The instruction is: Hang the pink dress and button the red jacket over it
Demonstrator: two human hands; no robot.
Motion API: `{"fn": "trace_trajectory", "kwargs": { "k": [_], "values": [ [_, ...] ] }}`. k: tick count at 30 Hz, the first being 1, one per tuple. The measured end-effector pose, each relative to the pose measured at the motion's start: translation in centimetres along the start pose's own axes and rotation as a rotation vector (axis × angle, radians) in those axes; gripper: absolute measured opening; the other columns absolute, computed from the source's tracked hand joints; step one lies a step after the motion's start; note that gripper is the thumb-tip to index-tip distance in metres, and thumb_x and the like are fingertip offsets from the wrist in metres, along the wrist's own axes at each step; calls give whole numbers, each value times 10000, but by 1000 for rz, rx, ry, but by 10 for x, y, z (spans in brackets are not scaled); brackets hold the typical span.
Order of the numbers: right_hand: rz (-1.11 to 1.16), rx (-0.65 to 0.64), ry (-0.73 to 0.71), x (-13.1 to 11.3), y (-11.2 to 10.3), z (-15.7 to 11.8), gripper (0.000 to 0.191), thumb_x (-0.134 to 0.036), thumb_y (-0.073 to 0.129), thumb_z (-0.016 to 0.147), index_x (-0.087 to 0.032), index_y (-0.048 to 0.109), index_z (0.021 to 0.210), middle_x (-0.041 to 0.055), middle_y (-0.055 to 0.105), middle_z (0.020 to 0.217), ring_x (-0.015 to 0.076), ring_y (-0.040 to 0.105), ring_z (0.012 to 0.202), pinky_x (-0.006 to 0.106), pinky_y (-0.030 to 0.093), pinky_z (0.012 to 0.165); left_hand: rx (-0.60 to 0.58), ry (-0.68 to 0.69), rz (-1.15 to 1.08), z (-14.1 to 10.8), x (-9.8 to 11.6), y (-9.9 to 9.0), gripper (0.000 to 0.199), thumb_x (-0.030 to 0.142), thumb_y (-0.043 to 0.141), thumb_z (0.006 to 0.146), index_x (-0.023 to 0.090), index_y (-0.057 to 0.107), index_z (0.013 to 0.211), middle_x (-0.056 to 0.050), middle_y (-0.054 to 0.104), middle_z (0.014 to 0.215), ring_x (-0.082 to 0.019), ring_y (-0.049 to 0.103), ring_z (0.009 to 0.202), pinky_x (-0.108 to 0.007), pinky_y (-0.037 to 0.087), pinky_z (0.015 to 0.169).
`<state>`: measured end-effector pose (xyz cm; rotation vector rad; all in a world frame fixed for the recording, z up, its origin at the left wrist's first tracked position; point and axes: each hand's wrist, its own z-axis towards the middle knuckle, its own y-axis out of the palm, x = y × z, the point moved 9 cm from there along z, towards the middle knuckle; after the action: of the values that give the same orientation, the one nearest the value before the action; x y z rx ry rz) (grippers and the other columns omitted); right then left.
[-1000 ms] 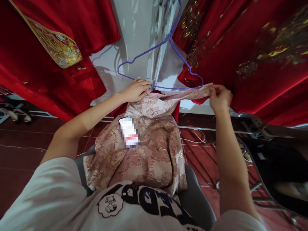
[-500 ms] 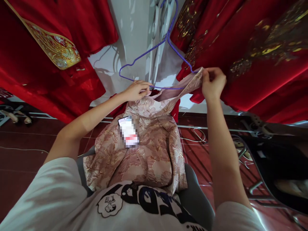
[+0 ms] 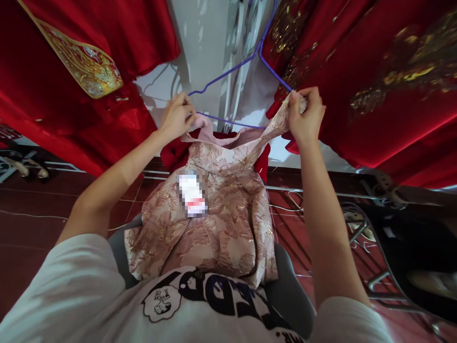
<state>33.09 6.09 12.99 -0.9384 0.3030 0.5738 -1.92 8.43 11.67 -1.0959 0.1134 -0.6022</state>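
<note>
A pink and gold floral garment [image 3: 228,209] lies over my lap, its upper edge raised toward a purple hanger [image 3: 232,71]. My left hand [image 3: 178,114] is closed at the hanger's left end, fingers on the garment's edge. At the right, my right hand [image 3: 306,114] pinches the garment's other upper corner against the hanger's right end. The hanger's lower bar crosses in front of the garment's pink lining. A phone [image 3: 192,194] with a lit, blurred screen rests on the garment, left of its middle.
Red garments with gold embroidery hang at the left [image 3: 143,38] and right [image 3: 357,95]. Behind the hanger is a pale wall with white poles. A black chair [image 3: 410,243] stands at the right on the red tiled floor [image 3: 32,228].
My left hand has moved left and up to the hanger's left end, drawing the garment's edge with it. My right hand has shifted slightly left and up. The hanger has moved a little right.
</note>
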Motion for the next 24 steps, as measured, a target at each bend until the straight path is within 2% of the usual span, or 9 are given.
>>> {"fn": "trace_trajectory", "kwargs": {
  "k": [3,5,7,9,11,13,19,21,24],
  "values": [
    [-41,149,63,6,-14,1,266,-598,333,1051,-460,530,1166,40,709,1150,340,540,1203,615,377,1075,-66,-179,192,-15,-52,-14,783,776,206,979,227,758,1059,-49,689,1061,-276,468,1180,-509,346,1058],
    [-38,143,82,4,-12,1,282,-595,344,1049,-426,560,1116,41,704,1183,330,567,1181,594,396,1066,-131,-247,271,-19,-71,-18,746,752,262,991,190,752,1029,-54,695,1027,-234,504,1032,-509,361,1028],
    [-27,146,105,4,-12,2,299,-566,359,1052,-369,581,1085,53,702,1186,326,594,1165,583,411,1057,-163,-270,311,-13,-75,-22,610,681,395,1010,182,746,1002,-43,697,923,-201,493,929,-489,373,1026],
    [-13,149,117,4,-14,1,303,-562,366,1050,-360,588,1088,49,708,1180,330,599,1175,590,410,1057,-155,-302,333,2,-70,-31,421,571,557,1002,194,746,1013,-18,683,827,-185,465,889,-441,406,999],
    [-4,142,110,2,-16,1,301,-596,357,1045,-409,584,1110,29,722,1169,337,583,1201,603,403,1060,-129,-347,345,23,-58,-42,264,432,701,952,193,751,1052,-6,688,844,-169,440,848,-381,448,911],
    [-4,138,89,-1,-18,-1,309,-642,350,1033,-452,574,1128,21,734,1155,348,571,1206,617,403,1062,-103,-353,344,44,-39,-52,251,356,766,902,177,759,1077,-11,704,921,-153,426,810,-354,460,853],
    [9,170,112,-8,-13,-10,263,-598,389,1035,-412,574,1054,40,717,1179,345,599,1184,607,390,1080,-3,-224,203,79,36,-56,190,249,657,922,226,748,1086,10,742,1059,-142,481,852,-321,481,887],
    [12,191,127,-5,-7,-11,279,-557,398,1047,-352,582,1008,67,717,1146,322,627,1140,569,408,1067,54,-217,86,80,47,-54,165,206,640,906,198,748,1030,8,754,1037,-117,537,850,-303,491,904],
    [53,210,95,1,6,-8,403,-598,360,1054,-276,599,1014,73,718,1054,294,659,1087,525,448,1007,38,-248,-261,82,42,-41,153,193,582,963,173,727,921,15,768,965,-77,604,804,-256,533,850]
  ]
}}
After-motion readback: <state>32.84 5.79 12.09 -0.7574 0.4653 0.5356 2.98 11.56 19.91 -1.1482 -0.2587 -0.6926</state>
